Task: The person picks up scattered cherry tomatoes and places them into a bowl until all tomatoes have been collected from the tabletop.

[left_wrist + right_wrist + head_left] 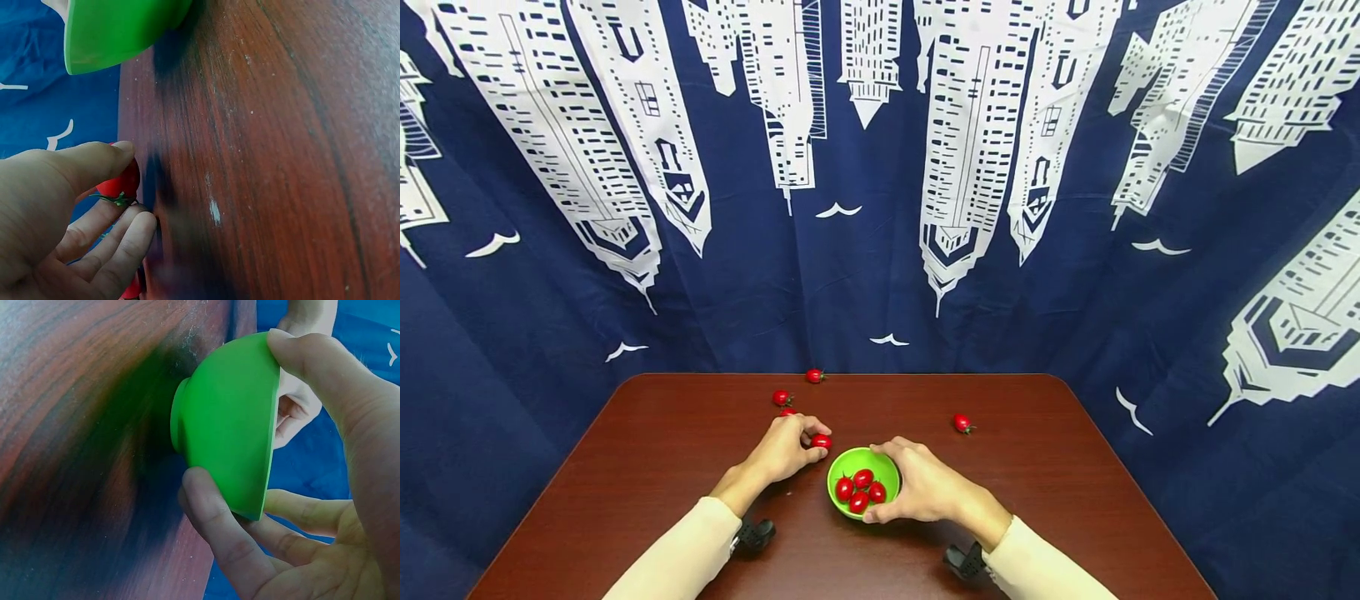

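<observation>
My left hand (782, 448) pinches a red cherry tomato (822, 442) between thumb and fingertips, just left of the green bowl (857, 458). In the left wrist view, the pinched tomato (122, 181) shows its green stem end between thumb and fingers. My right hand (925, 485) grips the bowl from its right side. The right wrist view has the thumb at the rim of the bowl (228, 419) and fingers against its opposite side. Several cherry tomatoes (859, 502) lie inside the bowl.
Behind the left hand lie a tomato (787, 412) partly hidden by it, another tomato (782, 397) and a farther tomato (815, 376) near the table's back edge. One tomato (962, 423) lies back right on the brown table (1037, 467). A blue patterned curtain (865, 283) hangs behind.
</observation>
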